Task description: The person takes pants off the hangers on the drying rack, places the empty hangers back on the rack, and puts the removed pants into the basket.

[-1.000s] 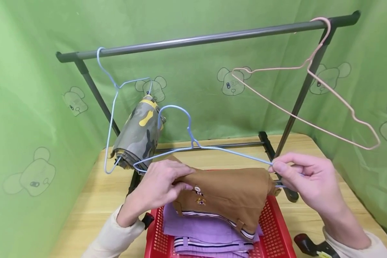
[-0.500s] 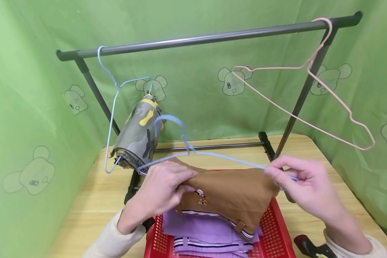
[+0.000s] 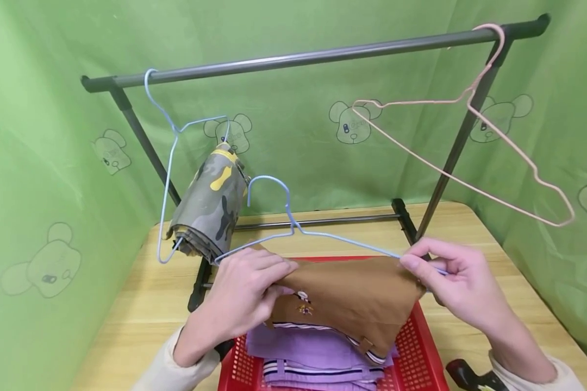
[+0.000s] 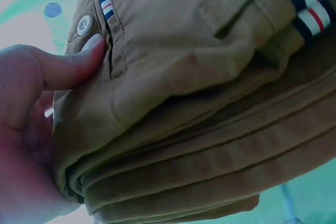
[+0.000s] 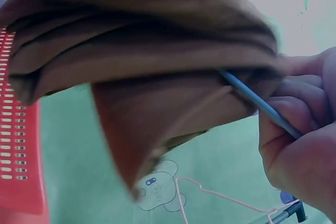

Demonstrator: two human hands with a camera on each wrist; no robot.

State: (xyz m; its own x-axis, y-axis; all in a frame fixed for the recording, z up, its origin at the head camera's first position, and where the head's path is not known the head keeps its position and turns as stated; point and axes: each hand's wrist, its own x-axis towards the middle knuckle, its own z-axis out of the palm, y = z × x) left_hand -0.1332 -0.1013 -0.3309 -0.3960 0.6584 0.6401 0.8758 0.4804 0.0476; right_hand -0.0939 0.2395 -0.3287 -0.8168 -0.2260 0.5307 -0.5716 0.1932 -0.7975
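Brown folded trousers (image 3: 352, 288) with a striped waistband hang on a blue wire hanger (image 3: 293, 221) over the basket. My left hand (image 3: 247, 285) grips their left side; in the left wrist view its thumb (image 4: 79, 66) presses by a button on the cloth. At the right end, my right hand (image 3: 462, 285) pinches the hanger's corner, right at the edge of the brown cloth. The right wrist view shows the blue wire (image 5: 262, 106) running from under the trousers' folds (image 5: 157, 51) into that hand. Most of the hanger's lower bar is hidden by the cloth.
A red basket (image 3: 428, 336) holds folded purple clothing (image 3: 318, 347) below the trousers. Behind stands a dark rack (image 3: 323, 54), with a blue hanger (image 3: 168, 163) bearing a camouflage garment (image 3: 210, 195) at left and a bare pink hanger (image 3: 509, 144) at right.
The blue hanger has sunk lower, and my right hand has shifted slightly left with it. The trousers' right edge now reaches my right fingers. My left hand keeps its grip on the cloth.
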